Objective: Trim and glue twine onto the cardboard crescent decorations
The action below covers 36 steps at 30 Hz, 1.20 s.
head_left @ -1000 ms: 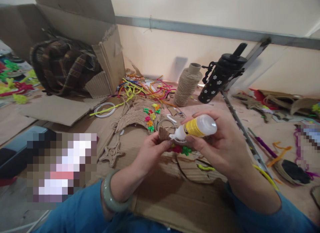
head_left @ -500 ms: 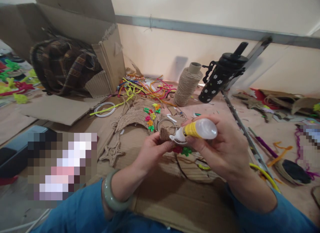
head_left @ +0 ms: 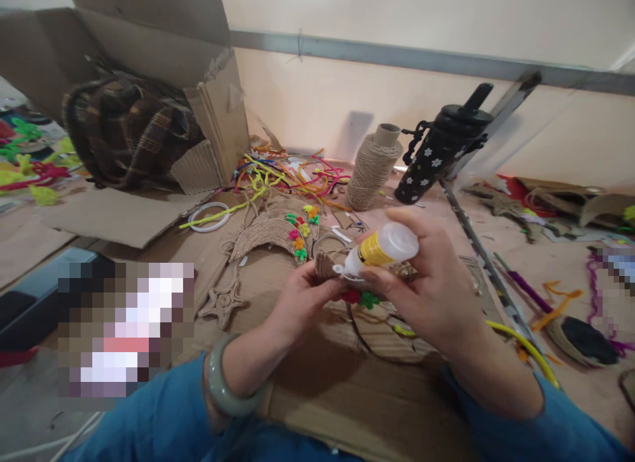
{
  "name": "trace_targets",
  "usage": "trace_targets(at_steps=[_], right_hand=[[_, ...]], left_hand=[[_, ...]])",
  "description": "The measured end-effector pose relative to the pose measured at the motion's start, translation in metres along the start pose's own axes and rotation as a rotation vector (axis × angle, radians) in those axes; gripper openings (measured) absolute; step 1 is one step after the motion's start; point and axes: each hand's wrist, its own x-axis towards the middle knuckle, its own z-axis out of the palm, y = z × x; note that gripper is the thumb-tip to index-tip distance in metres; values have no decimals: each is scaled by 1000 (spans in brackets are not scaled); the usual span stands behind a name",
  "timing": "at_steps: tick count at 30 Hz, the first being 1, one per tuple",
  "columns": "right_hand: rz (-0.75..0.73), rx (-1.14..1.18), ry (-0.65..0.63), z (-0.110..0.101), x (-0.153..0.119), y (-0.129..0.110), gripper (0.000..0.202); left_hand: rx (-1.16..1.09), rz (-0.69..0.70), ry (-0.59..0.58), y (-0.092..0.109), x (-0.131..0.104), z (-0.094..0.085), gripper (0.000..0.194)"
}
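My right hand [head_left: 426, 283] is wrapped round a clear glue bottle [head_left: 387, 245] with a yellow label. The bottle is tilted, its white nozzle pointing left and down at a brown twine-covered piece [head_left: 325, 267]. That piece is pinched in my left hand [head_left: 302, 296], which wears a pale green bangle. Red and green fuzzy flowers [head_left: 366, 299] show just below the fingers. Beyond my left hand lie twine-wrapped crescents [head_left: 270, 230] with small coloured flowers, and a twine star [head_left: 223, 304] rests to its left.
A twine cone [head_left: 373, 171] and a black flowered flask [head_left: 441, 151] stand at the back, beside tangled pipe cleaners [head_left: 268, 174]. An open cardboard box [head_left: 223, 124] holds a plaid bag [head_left: 131, 128]. A metal strip [head_left: 473, 240] crosses the right side.
My right hand and the glue bottle have shifted slightly left, and the bottle is tipped a little more upright. My left hand has stayed nearly still with the twine piece.
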Motion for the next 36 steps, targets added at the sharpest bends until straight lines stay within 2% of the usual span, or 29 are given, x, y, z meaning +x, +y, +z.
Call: trace_targets(at_steps=[2, 8, 14, 19, 23, 36], right_hand=[[32, 73, 39, 4, -3, 4, 58], [-90, 84, 123, 8, -8, 7, 54], [-95, 121, 120, 8, -9, 4, 53], [-28, 93, 91, 6, -8, 2, 65], [-14, 33, 70, 3, -7, 0, 54], [92, 91, 90, 0, -10, -4, 28]], left_hand=[[-7, -7, -7, 0, 0, 0, 22], [-16, -49, -13, -1, 1, 0, 20], [10, -39, -27, -3, -1, -1, 20], [-37, -40, -17, -2, -2, 1, 22], [-22, -15, -31, -1, -1, 1, 21], [24, -25, 0, -2, -1, 1, 20]])
